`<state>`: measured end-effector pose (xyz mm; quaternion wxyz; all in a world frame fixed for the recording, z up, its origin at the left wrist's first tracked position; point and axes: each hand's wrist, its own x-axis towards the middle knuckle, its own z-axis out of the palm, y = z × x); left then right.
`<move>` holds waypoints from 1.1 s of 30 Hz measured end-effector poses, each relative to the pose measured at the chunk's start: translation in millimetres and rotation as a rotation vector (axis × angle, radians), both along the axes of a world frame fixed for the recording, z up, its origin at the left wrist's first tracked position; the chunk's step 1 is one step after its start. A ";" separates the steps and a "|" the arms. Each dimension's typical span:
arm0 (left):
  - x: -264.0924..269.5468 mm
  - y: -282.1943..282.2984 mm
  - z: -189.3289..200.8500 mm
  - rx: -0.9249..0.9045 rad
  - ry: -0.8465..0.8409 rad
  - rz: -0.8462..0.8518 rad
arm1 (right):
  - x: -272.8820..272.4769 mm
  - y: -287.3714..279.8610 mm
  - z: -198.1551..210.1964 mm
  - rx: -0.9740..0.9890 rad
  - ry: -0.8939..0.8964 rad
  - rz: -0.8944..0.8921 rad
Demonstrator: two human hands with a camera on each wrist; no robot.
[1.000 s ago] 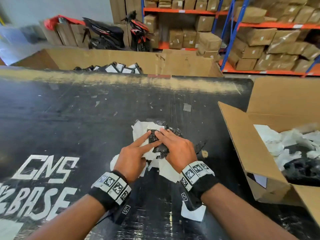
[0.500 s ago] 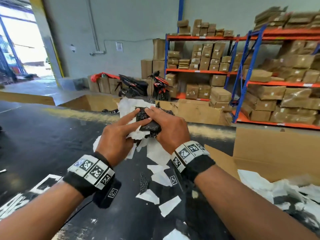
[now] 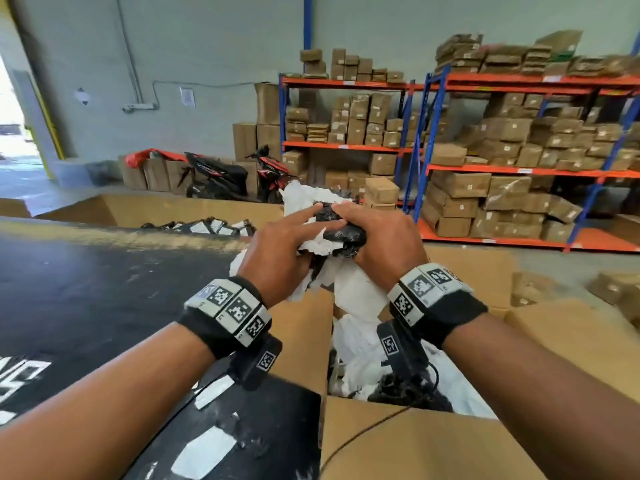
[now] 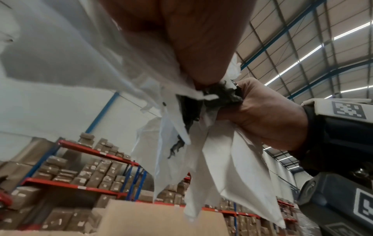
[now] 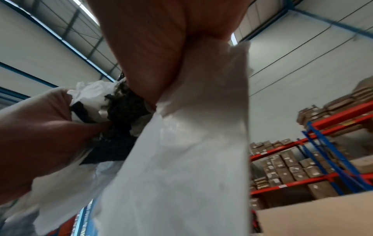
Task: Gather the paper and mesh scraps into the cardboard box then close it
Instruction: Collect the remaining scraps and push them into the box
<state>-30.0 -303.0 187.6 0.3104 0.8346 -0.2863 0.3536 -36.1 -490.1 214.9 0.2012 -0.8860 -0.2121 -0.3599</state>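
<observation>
Both hands hold one bundle of scraps in the air: white paper with black mesh in the middle. My left hand grips its left side, my right hand its right side. White sheets hang down from the bundle over the open cardboard box. The box holds more white paper and black mesh. In the left wrist view the paper dangles below the right hand. In the right wrist view the mesh sits between both hands beside a white sheet.
Loose white paper pieces lie on the black table left of the box. A big open cardboard bin stands behind the table. Shelves of brown boxes and parked scooters fill the background.
Both hands lifted the bundle off the black table and carried it right, from the tabletop to above the open box. A few paper pieces dropped onto the table on the way.
</observation>
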 end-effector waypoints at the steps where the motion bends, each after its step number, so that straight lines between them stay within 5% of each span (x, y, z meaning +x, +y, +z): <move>1: 2.6 -20.3 -4.9 0.004 0.013 -0.035 | -1.2 -19.8 -4.3 -0.004 0.017 -0.026; 9: 26.9 -130.8 -49.9 0.266 0.225 -0.261 | 4.1 -131.4 -40.1 -0.160 0.437 -0.286; 16: 26.9 -151.4 -80.1 0.397 0.378 -0.331 | -13.8 -150.6 -92.5 -0.010 0.698 -0.369; 33: -46.0 -109.0 -78.8 0.298 0.368 -0.417 | -101.7 -101.1 -85.9 -0.033 0.681 -0.431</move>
